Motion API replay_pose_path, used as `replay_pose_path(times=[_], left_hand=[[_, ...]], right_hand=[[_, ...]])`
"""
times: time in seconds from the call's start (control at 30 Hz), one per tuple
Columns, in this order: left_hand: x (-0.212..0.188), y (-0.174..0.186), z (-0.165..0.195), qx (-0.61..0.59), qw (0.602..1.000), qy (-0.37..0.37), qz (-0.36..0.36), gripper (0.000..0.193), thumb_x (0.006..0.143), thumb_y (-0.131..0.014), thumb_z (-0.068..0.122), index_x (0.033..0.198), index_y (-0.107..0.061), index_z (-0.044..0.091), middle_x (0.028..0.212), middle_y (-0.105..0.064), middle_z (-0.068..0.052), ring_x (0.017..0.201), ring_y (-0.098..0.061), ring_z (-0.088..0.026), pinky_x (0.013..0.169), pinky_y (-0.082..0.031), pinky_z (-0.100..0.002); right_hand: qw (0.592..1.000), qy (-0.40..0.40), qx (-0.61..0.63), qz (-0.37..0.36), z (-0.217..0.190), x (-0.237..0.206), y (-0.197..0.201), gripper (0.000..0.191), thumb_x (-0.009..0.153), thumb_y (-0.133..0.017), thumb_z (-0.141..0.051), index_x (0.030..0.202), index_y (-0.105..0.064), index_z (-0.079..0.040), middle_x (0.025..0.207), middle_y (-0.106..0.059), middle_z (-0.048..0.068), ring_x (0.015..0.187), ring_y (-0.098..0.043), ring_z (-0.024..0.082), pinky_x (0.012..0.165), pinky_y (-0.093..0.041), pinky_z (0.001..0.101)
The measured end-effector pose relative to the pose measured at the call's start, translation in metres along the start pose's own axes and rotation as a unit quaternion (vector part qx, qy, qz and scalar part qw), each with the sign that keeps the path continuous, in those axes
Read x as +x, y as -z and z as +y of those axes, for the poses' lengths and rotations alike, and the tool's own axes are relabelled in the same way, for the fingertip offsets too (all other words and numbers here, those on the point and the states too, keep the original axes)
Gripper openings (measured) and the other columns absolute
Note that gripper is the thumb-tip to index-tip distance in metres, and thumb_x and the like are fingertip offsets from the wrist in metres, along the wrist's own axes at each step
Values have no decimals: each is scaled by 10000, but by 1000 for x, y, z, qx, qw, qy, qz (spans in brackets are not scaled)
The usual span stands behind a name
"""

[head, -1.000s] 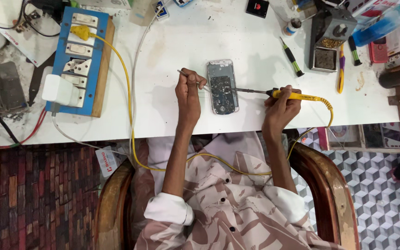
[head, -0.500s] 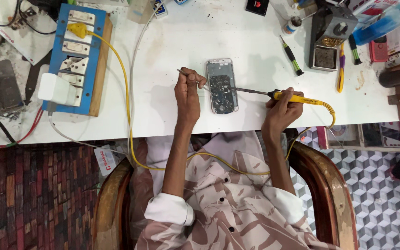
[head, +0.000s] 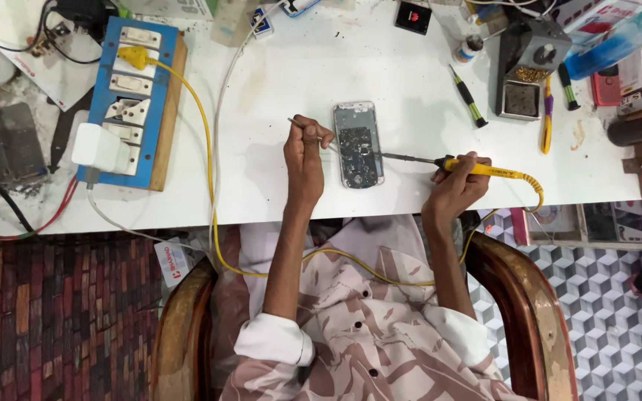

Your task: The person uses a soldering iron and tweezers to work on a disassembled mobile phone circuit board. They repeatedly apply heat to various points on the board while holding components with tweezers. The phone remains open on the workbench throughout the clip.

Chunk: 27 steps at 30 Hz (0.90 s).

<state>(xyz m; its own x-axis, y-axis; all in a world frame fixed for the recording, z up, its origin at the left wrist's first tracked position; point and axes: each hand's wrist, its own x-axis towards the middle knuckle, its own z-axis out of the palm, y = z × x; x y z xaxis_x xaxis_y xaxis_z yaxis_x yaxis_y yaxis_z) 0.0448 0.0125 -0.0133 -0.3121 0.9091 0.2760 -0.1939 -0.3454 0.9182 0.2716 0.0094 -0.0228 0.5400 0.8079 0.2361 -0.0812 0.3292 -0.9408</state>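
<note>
An opened phone (head: 359,144) lies on the white table (head: 276,171) with its circuit board showing. My left hand (head: 304,156) pinches thin metal tweezers (head: 296,123) just left of the phone, their tip reaching toward the board. A yellow-handled soldering iron (head: 484,170) is gripped in my right hand (head: 458,186), its dark tip resting on the middle of the board. The iron's yellow cable (head: 206,171) loops down over my lap and up to a plug.
A blue switch board (head: 129,104) with a white adapter sits at the left. A soldering stand (head: 527,67), screwdrivers (head: 468,96), a blue bottle (head: 611,41) and a small dark box (head: 413,16) lie at the back right. Wooden chair arms (head: 529,297) flank me.
Both hands and the soldering iron stay in place on the phone. Only the view has shifted slightly.
</note>
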Motion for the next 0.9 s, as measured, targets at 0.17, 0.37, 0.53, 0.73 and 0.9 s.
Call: replay_pose_path(times=[0.17, 0.37, 0.53, 0.73, 0.9], left_hand=[[0, 2, -2, 10, 1000, 3, 4, 373, 1146, -410, 397, 975, -448, 66, 795, -499, -19, 780, -481, -114, 797, -439, -292], [1, 3, -1, -13, 1000, 4, 0, 370, 1150, -431, 387, 970, -443, 64, 811, -466, -16, 788, -473, -117, 812, -446, -298], [0, 1, 0, -19, 1000, 5, 7, 348, 1148, -435, 359, 963, -447, 64, 824, -466, -17, 783, -472, -117, 836, -477, -308], [-1, 2, 0, -23, 1000, 9, 6, 344, 1147, -433, 355, 968, -449, 62, 824, -469, -19, 784, -481, -121, 809, -463, -312], [-1, 2, 1, 16, 1000, 17, 12, 334, 1153, -416, 344, 967, -453, 69, 808, -476, -17, 772, -488, -120, 792, -449, -302]], right_hand=[[1000, -23, 1, 4, -3, 2, -1, 294, 1152, -479, -270, 940, -466, -66, 693, -519, 28, 523, -496, 89, 475, -397, 239], [998, -39, -48, -11, -9, -2, -5, 312, 1149, -469, -289, 929, -468, -67, 652, -536, 26, 500, -506, 82, 448, -362, 227], [997, -31, -75, -17, -13, -3, -8, 303, 1152, -452, -280, 938, -469, -66, 638, -541, 22, 490, -459, 66, 462, -348, 218], [997, -21, -74, -18, -12, -3, -6, 286, 1148, -472, -257, 944, -474, -56, 680, -542, 33, 520, -476, 69, 479, -363, 219], [999, -11, -47, -18, -11, -5, -6, 288, 1155, -468, -273, 958, -475, -63, 701, -546, 29, 541, -507, 70, 486, -385, 221]])
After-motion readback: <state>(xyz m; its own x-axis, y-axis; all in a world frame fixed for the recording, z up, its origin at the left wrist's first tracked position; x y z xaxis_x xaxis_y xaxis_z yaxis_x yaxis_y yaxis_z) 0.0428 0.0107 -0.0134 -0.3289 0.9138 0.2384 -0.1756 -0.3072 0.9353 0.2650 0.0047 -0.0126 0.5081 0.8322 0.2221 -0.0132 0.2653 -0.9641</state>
